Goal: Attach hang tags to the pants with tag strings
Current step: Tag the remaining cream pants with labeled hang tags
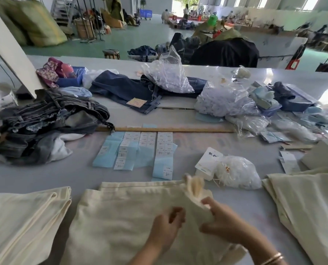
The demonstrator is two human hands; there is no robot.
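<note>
Cream pants (121,213) lie flat on the table in front of me. My right hand (222,220) pinches a raised fold of their fabric near the waistband, and the cloth bunches up at the top right corner. My left hand (167,226) rests on the pants just left of that fold, fingers curled; I cannot see whether it holds anything. A stack of white hang tags (207,161) lies beyond the pants, beside a clear bag of tag strings (237,175).
More cream pants lie folded at the left (25,217) and right (308,207). Blue and white label strips (140,152) lie mid-table before a wooden ruler (169,129). Denim piles (50,121) and plastic bags (224,100) crowd the far side.
</note>
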